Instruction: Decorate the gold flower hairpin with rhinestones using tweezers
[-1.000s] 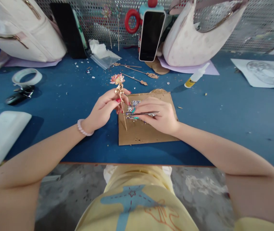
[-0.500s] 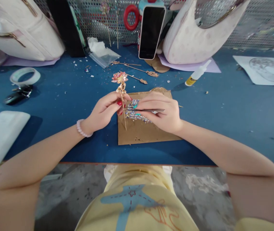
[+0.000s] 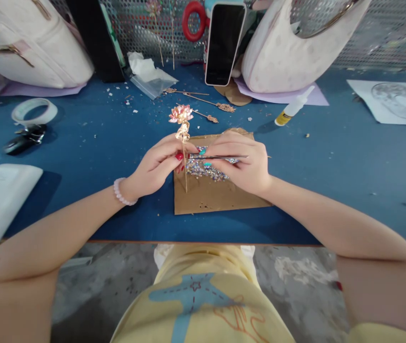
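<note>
Between the thumb and fingers of my left hand (image 3: 160,164) is a gold hairpin (image 3: 183,132) with a pink flower at its top, held upright with the stem pointing down. My right hand (image 3: 243,162) pinches a pair of metal tweezers (image 3: 224,157), whose tips point left, close to the hairpin's stem. Whether the tips grip anything is too small to tell. Beneath both hands lies a piece of brown cardboard (image 3: 220,202). Small glittering rhinestones (image 3: 206,170) are spread over it, partly covered by my right hand.
Several gold hairpins (image 3: 226,107) lie beyond the cardboard. A glue bottle (image 3: 292,108) is at the right, near a printed sheet (image 3: 395,102). A phone (image 3: 225,45) leans upright at the back, beside a white bag (image 3: 295,57). On the left are a tape roll (image 3: 34,112) and a white box-like object (image 3: 4,205).
The hairpin has turned slightly in my left hand, its flower moving a little right and up. The tweezers in my right hand have risen slightly, away from the rhinestones.
</note>
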Motion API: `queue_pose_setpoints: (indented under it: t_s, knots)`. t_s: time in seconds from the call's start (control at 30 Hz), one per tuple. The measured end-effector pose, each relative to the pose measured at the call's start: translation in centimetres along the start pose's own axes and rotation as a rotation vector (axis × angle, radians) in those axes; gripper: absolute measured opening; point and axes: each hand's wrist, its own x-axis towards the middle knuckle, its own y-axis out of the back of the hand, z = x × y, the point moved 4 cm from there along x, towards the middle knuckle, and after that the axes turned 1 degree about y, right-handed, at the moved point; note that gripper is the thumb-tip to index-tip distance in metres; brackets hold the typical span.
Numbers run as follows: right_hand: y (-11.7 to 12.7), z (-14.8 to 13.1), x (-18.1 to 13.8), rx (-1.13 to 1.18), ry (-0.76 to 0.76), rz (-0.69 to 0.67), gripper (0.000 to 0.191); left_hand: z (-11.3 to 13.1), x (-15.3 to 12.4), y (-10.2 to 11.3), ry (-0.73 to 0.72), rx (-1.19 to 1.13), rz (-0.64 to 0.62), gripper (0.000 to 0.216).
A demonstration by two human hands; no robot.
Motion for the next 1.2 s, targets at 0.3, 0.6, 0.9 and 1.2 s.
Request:
queue_pose_setpoints:
  t_s: [0.3,0.6,0.9,1.2]
  knots:
    - [0.0,-0.3,0.0,0.006,0.036,-0.003,0.008,-0.1,0.1,0.0,0.033,0.027,-0.012,0.021]
    - [0.0,-0.6,-0.1,0.011,0.029,-0.019,0.006,0.4,0.1,-0.1,0.008,0.069,-0.01,0.023]
    - [0.5,-0.9,0.2,-0.018,0.09,0.003,0.005,0.1,-0.1,0.0,-0.042,0.114,-0.006,0.027]
    - [1.5,-1.3,0.9,-0.004,0.176,0.125,0.007,0.5,0.0,-0.6,-0.037,-0.029,-0.089,0.028]
